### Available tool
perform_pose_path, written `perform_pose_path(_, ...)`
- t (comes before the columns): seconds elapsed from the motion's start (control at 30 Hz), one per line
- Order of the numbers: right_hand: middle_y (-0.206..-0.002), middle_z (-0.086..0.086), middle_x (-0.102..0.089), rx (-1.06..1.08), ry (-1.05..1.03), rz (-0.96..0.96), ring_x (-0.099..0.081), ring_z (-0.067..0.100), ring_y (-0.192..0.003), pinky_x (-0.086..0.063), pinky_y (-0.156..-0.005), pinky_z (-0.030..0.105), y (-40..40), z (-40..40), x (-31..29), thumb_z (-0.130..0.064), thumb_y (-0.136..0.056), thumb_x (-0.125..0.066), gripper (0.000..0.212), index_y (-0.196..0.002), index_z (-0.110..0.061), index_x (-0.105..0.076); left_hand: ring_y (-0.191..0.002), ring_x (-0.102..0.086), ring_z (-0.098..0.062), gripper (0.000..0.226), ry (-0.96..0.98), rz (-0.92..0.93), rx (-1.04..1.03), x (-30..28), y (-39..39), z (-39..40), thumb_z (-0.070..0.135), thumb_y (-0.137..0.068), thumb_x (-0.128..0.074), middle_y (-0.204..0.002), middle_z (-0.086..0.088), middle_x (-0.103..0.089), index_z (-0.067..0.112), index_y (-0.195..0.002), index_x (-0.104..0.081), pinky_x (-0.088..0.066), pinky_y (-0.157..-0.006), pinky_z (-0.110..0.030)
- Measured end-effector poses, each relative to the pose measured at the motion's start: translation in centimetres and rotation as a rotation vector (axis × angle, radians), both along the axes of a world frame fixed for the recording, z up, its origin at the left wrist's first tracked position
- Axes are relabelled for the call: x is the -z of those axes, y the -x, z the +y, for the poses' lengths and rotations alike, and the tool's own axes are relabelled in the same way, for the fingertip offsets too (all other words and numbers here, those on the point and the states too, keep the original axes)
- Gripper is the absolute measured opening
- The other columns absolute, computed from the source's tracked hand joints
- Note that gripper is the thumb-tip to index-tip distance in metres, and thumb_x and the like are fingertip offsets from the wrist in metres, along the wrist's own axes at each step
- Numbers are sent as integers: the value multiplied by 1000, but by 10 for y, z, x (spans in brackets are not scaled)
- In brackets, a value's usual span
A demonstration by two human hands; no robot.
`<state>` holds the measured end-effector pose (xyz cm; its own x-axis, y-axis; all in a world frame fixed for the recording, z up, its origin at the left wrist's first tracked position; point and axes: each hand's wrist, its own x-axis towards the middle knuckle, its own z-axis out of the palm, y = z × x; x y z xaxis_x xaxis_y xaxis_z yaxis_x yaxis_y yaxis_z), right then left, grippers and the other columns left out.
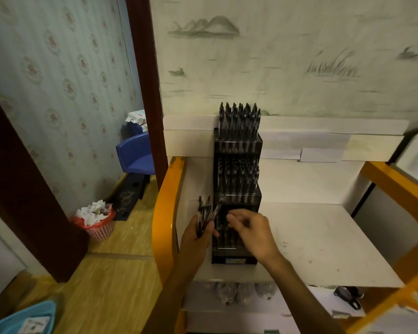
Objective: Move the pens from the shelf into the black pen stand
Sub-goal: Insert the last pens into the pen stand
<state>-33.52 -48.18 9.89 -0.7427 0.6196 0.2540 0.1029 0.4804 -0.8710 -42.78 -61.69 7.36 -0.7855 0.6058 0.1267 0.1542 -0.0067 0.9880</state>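
Nearest, below both forearms, a lower white shelf board (203, 300) carries clear plastic bags of dark items (237, 291), too blurred to tell apart. Beyond them, directly under the hands, the tall black three-tier plastic pen stand (237, 194) stands upright on the white shelf top (323, 237), close to its orange curved side frame (165, 213).

The stand's lowest tier (227, 239), just beneath the right hand, holds a few dark pens standing upright; how many is unclear. The middle tier (238, 179), just past the fingertips, is packed with dark pens. The top tier (239, 121), farthest from the hands, is also full, the pen ends rising above its rim against the pale wall.

The left hand (198, 233), just left of the stand's lowest tier, is closed around a small bundle of dark pens (203, 213), their ends pointing up and away. The right hand (251, 227) hovers over the lowest tier with its fingers curled narrowly together, pinched at the tips; whether a pen sits between them cannot be told, as a slim dark pen (216, 210) leans between the two hands.

Off to the left of the left hand, on the wooden floor, a pink mesh basket (99, 230) is heaped with crumpled white paper (92, 212).
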Motion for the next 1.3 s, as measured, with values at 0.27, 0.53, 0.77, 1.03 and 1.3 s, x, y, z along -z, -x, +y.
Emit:
perform_pose_path(0.27, -94, 3, -76, -61, 419, 171, -73, 17, -91, -59, -82, 31, 0, 0, -17, -19, -94, -63, 18, -106, -10, -72, -56, -56, 3, 14, 36, 3, 89, 4, -2, 9, 20, -101, -53, -78, 3, -69, 23, -111, -61, -40, -55, -14)
perform_pose_path(0.53, -91, 8, -76, 32, 469, 260, -73, 21, -86, -60, -77, 31, -4, 16, -17, -18, -94, -63, 18, -105, -6, -71, -58, -57, 5, 13, 21, 60, -70, 0, 5, 5, 24, -100, -54, -65, 4, -60, 21, -100, -67, -48, -58, -20)
perform_pose_path(0.77, -82, -8, -73, 153, 41, 84, -70, 5, -79, -55, -82, 24, -5, 26, 8, -23, -91, -67, 14, -103, -16, -72, -56, -48, -7, 18, 78, 113, -95, 11, 18, 1, 36, -99, -51, -59, 9, -48, 22, -97, -61, -42, -56, -29)
perform_pose_path(1.03, -87, -11, -69, 145, -142, -35, -65, 1, -84, -49, -78, 8, 0, 22, 29, -24, -93, -66, 16, -107, -19, -72, -61, -50, -9, 17, 66, -32, -133, 14, 17, 4, 30, -102, -51, -72, 4, -56, 19, -113, -58, -39, -55, -24)
perform_pose_path(1.3, -93, -5, -72, 134, -205, -73, -63, 4, -82, -47, -76, 5, 1, 18, 32, -25, -95, -63, 22, -112, -15, -71, -59, -51, -3, 8, 22, 153, -134, 7, 15, 0, 25, -101, -53, -67, 5, -53, 22, -103, -61, -43, -56, -21)
